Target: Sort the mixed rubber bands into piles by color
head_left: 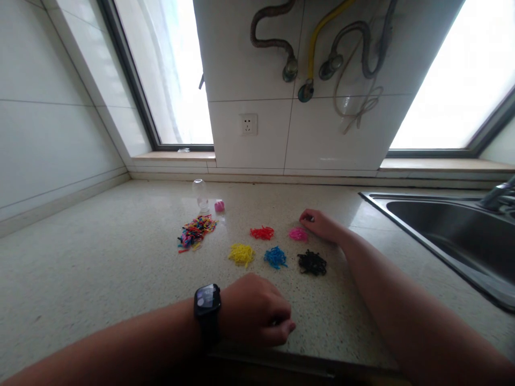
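My left hand (257, 311), with a black watch (207, 300) on the wrist, is curled at the counter's front edge; whatever its fingers hold is hidden. Just behind and right of the pink pile of small rubber bands (298, 234), my right hand (317, 222) has its fingers closed, their contents too small to make out. Around them lie separate piles of red bands (262, 232), yellow bands (242, 255), blue bands (276, 257) and black bands (312, 262). To the left, a heap of mixed-colour bands (197, 232) is spread out.
Behind the mixed heap are a clear jar (200, 195) and a pink lid-like piece (219, 206). A steel sink (442, 230) is set into the speckled counter (120, 257) at right. Hoses (316, 43) and a socket (248, 124) are on the tiled wall.
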`<state>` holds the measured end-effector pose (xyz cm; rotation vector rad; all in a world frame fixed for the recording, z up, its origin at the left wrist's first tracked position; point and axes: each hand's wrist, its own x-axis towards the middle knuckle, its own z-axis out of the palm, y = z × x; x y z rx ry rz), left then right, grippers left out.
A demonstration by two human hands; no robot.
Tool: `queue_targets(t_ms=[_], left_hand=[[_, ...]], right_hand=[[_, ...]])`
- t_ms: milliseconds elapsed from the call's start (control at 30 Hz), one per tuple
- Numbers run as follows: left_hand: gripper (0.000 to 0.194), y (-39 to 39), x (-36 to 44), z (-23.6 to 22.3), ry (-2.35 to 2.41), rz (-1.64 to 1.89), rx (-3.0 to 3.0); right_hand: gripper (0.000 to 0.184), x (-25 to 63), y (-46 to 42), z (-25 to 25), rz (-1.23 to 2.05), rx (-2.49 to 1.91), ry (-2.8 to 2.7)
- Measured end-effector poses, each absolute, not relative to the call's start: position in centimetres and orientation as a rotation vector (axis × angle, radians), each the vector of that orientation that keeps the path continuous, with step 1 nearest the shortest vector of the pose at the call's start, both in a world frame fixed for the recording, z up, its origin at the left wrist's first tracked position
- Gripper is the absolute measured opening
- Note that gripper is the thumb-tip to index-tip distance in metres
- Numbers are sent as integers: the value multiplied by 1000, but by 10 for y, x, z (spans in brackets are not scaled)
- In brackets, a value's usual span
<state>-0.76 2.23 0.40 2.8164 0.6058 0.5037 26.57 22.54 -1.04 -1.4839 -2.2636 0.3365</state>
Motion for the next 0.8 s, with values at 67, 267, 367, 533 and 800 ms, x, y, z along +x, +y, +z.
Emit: queue_targets(t_ms=[67,267,367,533,800], left_hand=[[27,24,-7,3,586,517,2844],[27,25,-7,3,526,527,2919],[29,25,-6,4,545,513,2958],[29,25,-7,6,558,482,2976],[31,24,-7,6,548,512,3021]], right_hand=[[17,264,223,-9,335,-1480,-2273],[22,234,208,12,298,-1360,-2159],[21,197,194,35,287,-1250,-2170],[20,118,174,65,252,-1077,-2441],[23,24,173,55,-1,-981,-2841]])
